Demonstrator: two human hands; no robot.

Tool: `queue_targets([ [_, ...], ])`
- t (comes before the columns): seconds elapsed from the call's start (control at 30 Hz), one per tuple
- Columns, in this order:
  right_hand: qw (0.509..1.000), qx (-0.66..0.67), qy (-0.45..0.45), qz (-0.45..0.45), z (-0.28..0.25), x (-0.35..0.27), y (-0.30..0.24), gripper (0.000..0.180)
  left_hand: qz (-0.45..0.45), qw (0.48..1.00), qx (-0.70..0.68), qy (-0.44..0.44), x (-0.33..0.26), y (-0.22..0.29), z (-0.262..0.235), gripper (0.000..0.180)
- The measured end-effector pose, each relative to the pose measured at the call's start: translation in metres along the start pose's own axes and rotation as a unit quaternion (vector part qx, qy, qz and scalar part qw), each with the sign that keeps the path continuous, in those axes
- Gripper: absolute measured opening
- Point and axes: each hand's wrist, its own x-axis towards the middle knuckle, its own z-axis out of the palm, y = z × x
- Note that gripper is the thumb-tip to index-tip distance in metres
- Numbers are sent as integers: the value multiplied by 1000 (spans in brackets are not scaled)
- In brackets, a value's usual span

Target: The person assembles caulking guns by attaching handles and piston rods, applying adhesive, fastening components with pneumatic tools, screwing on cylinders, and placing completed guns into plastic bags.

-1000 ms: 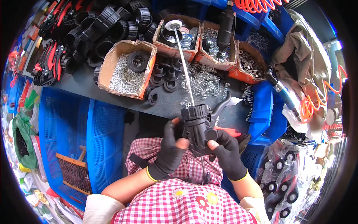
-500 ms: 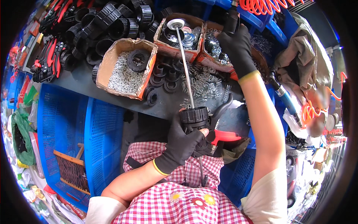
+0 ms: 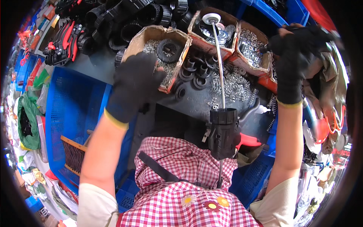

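My left hand, in a black glove, is over the near side of a cardboard box of small metal pieces. Its fingers are mostly hidden and smeared. Up at the right, my gloved right hand is closed round a black handheld driver, blurred. Between my arms a black ribbed cylinder assembly stands upright at the bench's near edge, touched by neither hand. A metal rod rises from it to a white disc. A red lever sticks out beside the assembly.
A black ring lies in the box. Farther right are boxes of washers and small nuts. Loose springs and black flanged parts lie on the bench. Blue crates stand left; red-handled pliers lie far left.
My left hand has let go of the black cylinder assembly and moved up-left to the cardboard box. My right hand has moved right and slightly down with the driver. The whole view has shifted.
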Motion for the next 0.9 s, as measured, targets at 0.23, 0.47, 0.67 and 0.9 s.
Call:
queue_targets([
  [0.23,987,85,22,134,-4,-72,-162,54,-29,957,-122,-261,39,-19,24,25],
  [0.47,981,152,24,117,-16,-127,-187,66,-58,964,-214,-150,29,-27,25,20],
  [0.67,971,92,132,178,5,-143,-211,69,-57,968,-241,48,0,0,25,17],
  [0.9,937,291,-44,189,-6,-140,-213,72,76,864,-479,-133,-69,96,-12,16],
])
